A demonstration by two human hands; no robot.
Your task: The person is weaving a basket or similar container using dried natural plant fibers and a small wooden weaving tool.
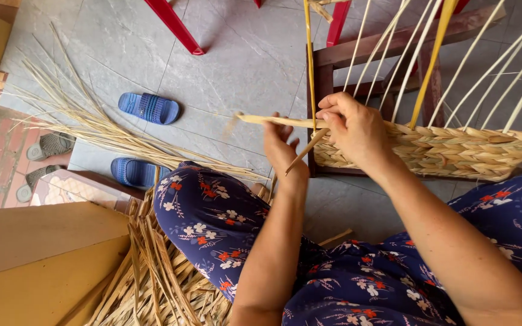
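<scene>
Basket [454, 152]: a half-woven straw basket, right of centre and far from the person, its finished band of plaited rows running sideways along the bottom.
Upright stalks [412, 54]: pale stalks rising from the woven band and fanning out toward the far edge of the head view; one of them is a deeper yellow.
Wooden frame [382, 45]: a dark brown frame standing inside and behind the basket, which is built around it.
Weaving strand [276, 121]: a flat, pale strand lying crosswise at the basket's left corner, its free end pointing left and blurred.
Right hand [357, 130]: resting on the left end of the woven band, fingers curled and pressed together on the weaving strand where it meets the nearest upright stalk.
Left hand [282, 151]: just left of the basket corner, thumb and fingers pinching a short stalk piece [306, 148] that slants up toward the right hand.
Lap: a dark blue dress [212, 223] with small flowers, covering the knees near the camera.
Loose straw [152, 278]: a heap on the floor at near left, beside the knee; a longer bundle [92, 127] fans out farther left.
Floor [243, 60]: grey tiles.
Sandals [149, 107]: two blue ones at left, well apart from the hands.
Board [37, 259]: a tan panel at the near left corner.
</scene>
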